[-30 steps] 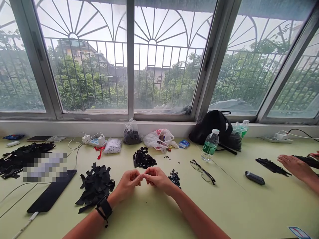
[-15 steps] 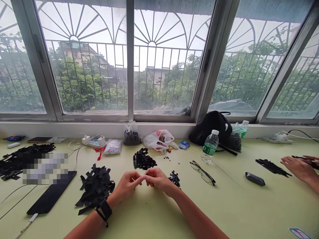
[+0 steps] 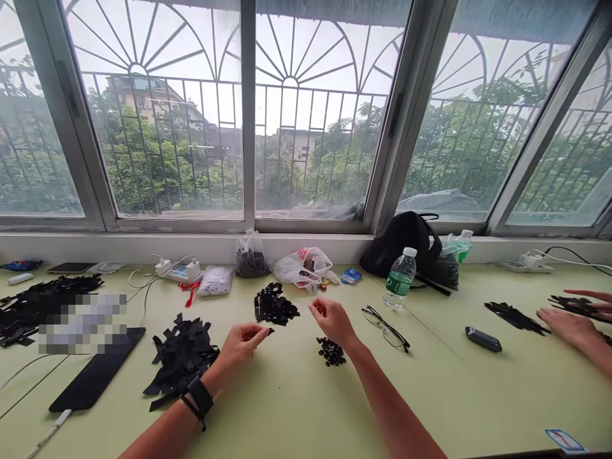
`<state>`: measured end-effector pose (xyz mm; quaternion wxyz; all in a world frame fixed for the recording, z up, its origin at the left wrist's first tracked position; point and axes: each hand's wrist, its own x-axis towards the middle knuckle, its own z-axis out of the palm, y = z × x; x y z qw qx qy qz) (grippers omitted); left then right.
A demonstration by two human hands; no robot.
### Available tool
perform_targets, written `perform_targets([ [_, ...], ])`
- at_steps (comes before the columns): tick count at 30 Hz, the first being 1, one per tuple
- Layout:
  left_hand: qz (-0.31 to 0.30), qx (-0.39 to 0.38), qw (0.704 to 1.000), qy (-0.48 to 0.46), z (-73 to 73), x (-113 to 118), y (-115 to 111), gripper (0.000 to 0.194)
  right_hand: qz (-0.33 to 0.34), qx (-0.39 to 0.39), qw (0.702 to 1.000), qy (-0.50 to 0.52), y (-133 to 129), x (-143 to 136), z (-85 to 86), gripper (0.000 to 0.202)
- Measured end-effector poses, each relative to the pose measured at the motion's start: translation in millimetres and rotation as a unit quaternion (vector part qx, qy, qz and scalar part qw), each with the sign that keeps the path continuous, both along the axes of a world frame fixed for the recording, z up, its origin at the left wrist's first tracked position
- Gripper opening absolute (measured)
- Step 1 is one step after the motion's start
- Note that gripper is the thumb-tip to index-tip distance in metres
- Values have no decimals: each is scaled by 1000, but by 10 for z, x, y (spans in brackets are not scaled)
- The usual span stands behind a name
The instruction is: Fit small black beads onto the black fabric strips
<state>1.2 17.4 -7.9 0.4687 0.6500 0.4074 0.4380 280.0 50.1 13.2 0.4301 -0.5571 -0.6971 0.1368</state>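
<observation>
My left hand [image 3: 241, 347] is closed in a pinch on a small black fabric strip [image 3: 271, 331], whose tip sticks out past the thumb. My right hand [image 3: 333, 324] hovers just beyond a pile of small black rings [image 3: 331, 351], thumb and fingers curled together; whatever lies between them, if anything, cannot be made out. Between and beyond the hands is a heap of black pieces [image 3: 275, 305] with shiny bits. A larger pile of black fabric strips [image 3: 182, 360] lies left of my left wrist, which wears a black watch.
Glasses [image 3: 386, 328] and a water bottle [image 3: 400, 278] stand to the right, with a black case [image 3: 483, 339] further over. At the far right another person's hands [image 3: 568, 328] handle black strips. A dark phone-like slab [image 3: 98, 370] with a cable lies left. Bags line the window sill.
My hands were together at the fingertips. My right hand has moved away to the right and forward, while my left stays nearly in place with the strip now showing.
</observation>
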Motion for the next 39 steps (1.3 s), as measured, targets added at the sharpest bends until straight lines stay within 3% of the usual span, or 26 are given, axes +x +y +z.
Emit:
perform_targets([
  [2,4,-11,999,-30,-25,-3,13,46,-45,-2,997,-63,32,197,-5,24],
  [3,5,-13,999,-43,-30,-3,15,47,-36,-25,996,-82,37,275,-10,22],
  [8,-7,-17,997,-69,-11,-3,2,41,102,-155,978,-90,-9,453,1,15],
  [12,-13,-39,997,-70,-11,-6,0,40,130,-192,971,-57,-51,507,50,11],
  [19,-22,-72,993,-96,-88,-3,18,53,53,-213,968,-121,8,662,44,16],
  [23,-27,-98,992,-81,-126,-12,30,63,47,-215,967,-130,19,702,34,17],
  [30,-18,-52,995,-85,-91,-9,31,37,66,-202,968,-136,8,647,26,16],
  [35,-12,-75,995,-63,-91,-38,2,47,68,-213,966,-130,18,621,-14,14],
  [39,-7,-87,994,-64,-71,-47,-13,54,26,-198,973,-115,53,670,-47,11],
])
